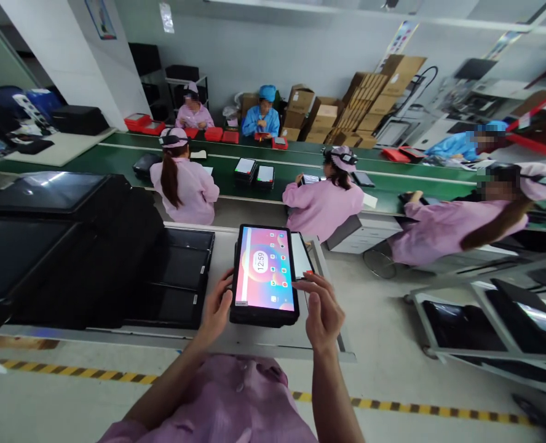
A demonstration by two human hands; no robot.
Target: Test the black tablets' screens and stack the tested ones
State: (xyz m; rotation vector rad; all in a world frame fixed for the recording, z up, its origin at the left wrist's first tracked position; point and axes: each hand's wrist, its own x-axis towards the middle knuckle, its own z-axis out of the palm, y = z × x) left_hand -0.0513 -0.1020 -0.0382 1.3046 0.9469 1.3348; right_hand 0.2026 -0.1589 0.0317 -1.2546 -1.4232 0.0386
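Black-framed tablet (pixel 265 268) lies screen-up, its long axis pointing forward.

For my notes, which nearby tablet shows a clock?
The colourful tablet between the left hand and right hand; it reads 12:59, while the partly hidden tablet alongside shows white.

I see a black-edged tablet (pixel 264 267) lying face up over the worktop (pixel 249 337), long sides running from 12 to 6 o'clock. Its screen (pixel 264 289) glows pink and blue, 12:59 turned sideways, icons (pixel 283 258) toward 3, a pale strip (pixel 245 264) at 9, a label (pixel 241 303) at 7.
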